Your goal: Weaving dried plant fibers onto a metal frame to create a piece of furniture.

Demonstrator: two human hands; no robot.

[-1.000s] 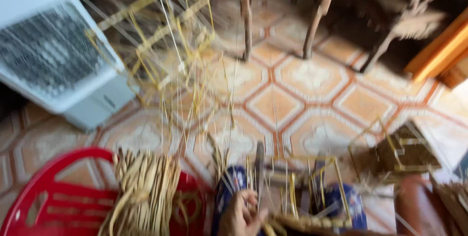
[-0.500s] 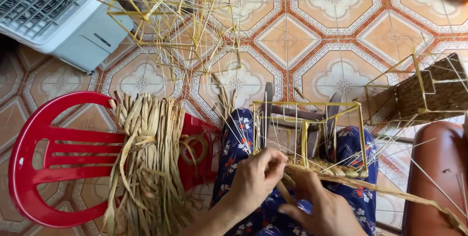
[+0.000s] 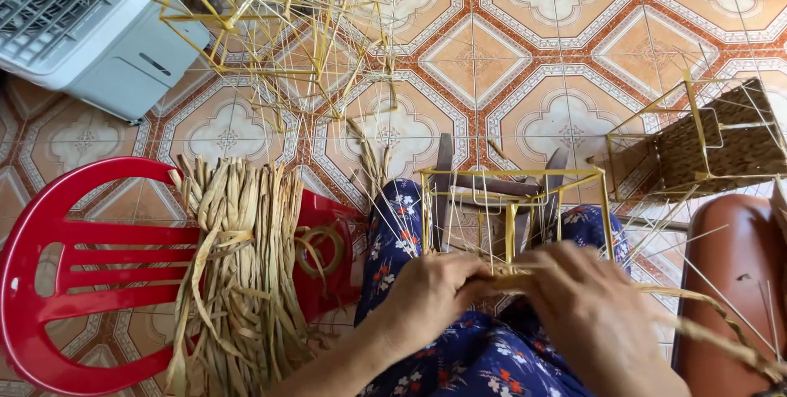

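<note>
View tilted lower, left hand (image 3: 430, 294), right hand (image 3: 594, 315) covering strand (image 3: 508, 282)

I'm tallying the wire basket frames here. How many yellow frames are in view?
3: one bare frame on the lap by both hands, one part-woven frame at right on the floor, one tangled frame top left. More may be hidden there.
</note>
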